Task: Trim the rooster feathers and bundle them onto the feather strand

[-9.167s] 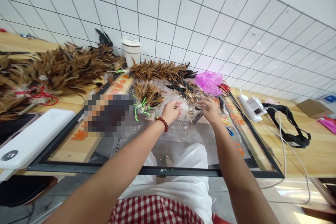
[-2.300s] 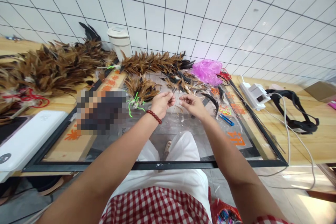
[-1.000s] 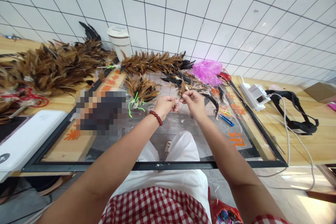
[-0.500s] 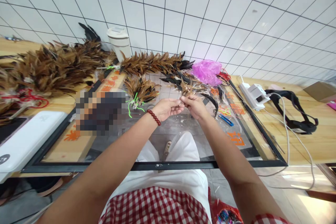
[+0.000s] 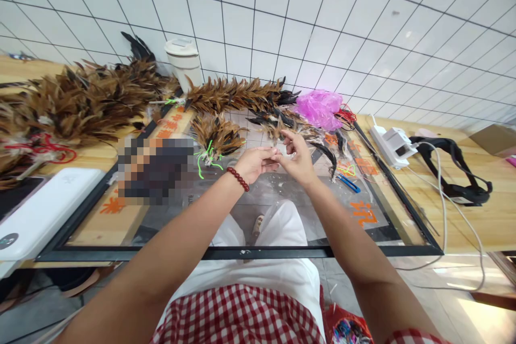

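Just short of the feather pile (image 5: 278,118), the left hand (image 5: 253,164) pinches a small feather (image 5: 281,152) in narrow fingers, lying crosswise toward the touching right hand (image 5: 300,161), whose grip cannot be told.

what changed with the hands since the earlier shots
Both hands drew back from the feather pile, spread apart, then came together. The left hand and right hand now meet at the fingertips above the glass pane, pinching something too small to make out. The right hand's fingers have lifted. The long feather bundle, white cup, pink bag and blue clip lie as before.
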A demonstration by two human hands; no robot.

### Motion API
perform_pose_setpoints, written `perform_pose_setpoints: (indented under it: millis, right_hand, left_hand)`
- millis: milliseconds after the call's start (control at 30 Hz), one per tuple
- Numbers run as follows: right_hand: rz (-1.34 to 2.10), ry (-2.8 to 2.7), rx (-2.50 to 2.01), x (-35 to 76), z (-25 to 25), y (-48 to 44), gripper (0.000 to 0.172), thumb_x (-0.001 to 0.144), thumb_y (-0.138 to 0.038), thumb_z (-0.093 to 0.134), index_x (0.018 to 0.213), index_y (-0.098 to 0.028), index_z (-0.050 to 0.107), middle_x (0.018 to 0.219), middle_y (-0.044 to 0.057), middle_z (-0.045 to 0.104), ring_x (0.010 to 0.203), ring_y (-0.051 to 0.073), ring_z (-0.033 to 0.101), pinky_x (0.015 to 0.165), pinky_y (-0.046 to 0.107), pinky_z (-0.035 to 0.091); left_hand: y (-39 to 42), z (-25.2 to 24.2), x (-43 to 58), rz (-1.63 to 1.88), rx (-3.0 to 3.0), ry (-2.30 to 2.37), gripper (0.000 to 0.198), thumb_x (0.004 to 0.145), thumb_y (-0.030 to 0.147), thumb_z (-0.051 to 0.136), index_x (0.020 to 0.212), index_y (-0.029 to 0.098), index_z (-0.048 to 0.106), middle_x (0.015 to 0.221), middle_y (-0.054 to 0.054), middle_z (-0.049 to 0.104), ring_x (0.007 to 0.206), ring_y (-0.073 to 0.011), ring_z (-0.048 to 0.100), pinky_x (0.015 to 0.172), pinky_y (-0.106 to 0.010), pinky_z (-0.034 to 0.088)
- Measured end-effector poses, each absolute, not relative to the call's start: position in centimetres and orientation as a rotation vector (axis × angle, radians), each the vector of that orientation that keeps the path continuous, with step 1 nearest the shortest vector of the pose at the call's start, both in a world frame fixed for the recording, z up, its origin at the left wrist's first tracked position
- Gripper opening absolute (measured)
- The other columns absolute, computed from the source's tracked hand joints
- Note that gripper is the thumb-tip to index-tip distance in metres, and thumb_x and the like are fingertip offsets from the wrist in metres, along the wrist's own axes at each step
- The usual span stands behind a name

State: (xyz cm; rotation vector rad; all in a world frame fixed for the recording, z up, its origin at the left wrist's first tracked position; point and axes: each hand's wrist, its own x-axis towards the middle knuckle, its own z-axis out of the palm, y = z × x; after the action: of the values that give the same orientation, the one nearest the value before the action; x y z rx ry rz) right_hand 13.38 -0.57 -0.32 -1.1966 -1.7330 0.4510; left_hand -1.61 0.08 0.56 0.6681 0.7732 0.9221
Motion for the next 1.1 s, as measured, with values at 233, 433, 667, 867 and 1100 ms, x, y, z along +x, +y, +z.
perform_pose_setpoints:
  millis: [233, 433, 667, 867, 1100]
  right_hand:
    - [0.417, -1.775, -1.434, 16.3, 0.4, 0.1, 0.028, 0.073, -0.031, 0.066, 0.098, -0.018, 0.067, 0.081, 0.004, 0.061, 0.066, 0.014, 0.048, 0.067, 0.030, 0.043]
    - [0.902, -2.078, -1.527, 18.4, 1.5, -0.1, 0.010, 0.068, -0.024, 0.067, 0.074, -0.016, 0.070, 0.064, 0.000, 0.062, 0.058, 0.012, 0.051, 0.058, 0.025, 0.039]
    - [0.513, -2.221, -1.279, 14.0, -0.4, -0.6, 0.019, 0.075, -0.028, 0.067, 0.091, -0.018, 0.070, 0.081, 0.004, 0.061, 0.074, 0.015, 0.055, 0.074, 0.028, 0.041]
    - [0.378, -2.182, -1.419, 13.7, -1.4, 0.0, 0.010, 0.080, -0.015, 0.053, 0.078, -0.017, 0.063, 0.085, 0.006, 0.060, 0.081, 0.018, 0.054, 0.076, 0.030, 0.040]
    - [0.348, -1.971, -1.454, 15.1, -1.3, 0.4, 0.017, 0.082, -0.017, 0.049, 0.093, -0.018, 0.062, 0.090, 0.006, 0.064, 0.082, 0.019, 0.057, 0.079, 0.032, 0.044]
  left_hand:
    - [0.4, 0.8, -1.5, 1.234, 0.607, 0.922, 0.007, 0.077, 0.015, 0.066, 0.073, 0.009, 0.064, 0.063, -0.003, 0.062, 0.052, -0.0068, 0.056, 0.052, -0.019, 0.044]
    - [0.7, 0.5, -1.5, 1.339, 0.559, 0.930, 0.013, 0.072, 0.019, 0.072, 0.073, 0.010, 0.062, 0.059, -0.001, 0.060, 0.050, -0.0054, 0.054, 0.050, -0.017, 0.042]
    - [1.1, 0.6, -1.6, 1.469, 0.587, 0.963, 0.016, 0.072, 0.024, 0.072, 0.072, 0.012, 0.062, 0.059, 0.001, 0.060, 0.049, -0.0051, 0.053, 0.050, -0.017, 0.042]
    - [1.1, 0.4, -1.7, 1.419, 0.689, 1.022, 0.017, 0.071, 0.024, 0.071, 0.067, 0.011, 0.061, 0.059, 0.000, 0.060, 0.047, -0.0045, 0.052, 0.048, -0.016, 0.041]
    - [1.3, 0.4, -1.8, 1.427, 0.713, 1.053, 0.013, 0.070, 0.021, 0.072, 0.068, 0.011, 0.063, 0.070, -0.004, 0.066, 0.055, -0.0073, 0.058, 0.053, -0.020, 0.047]
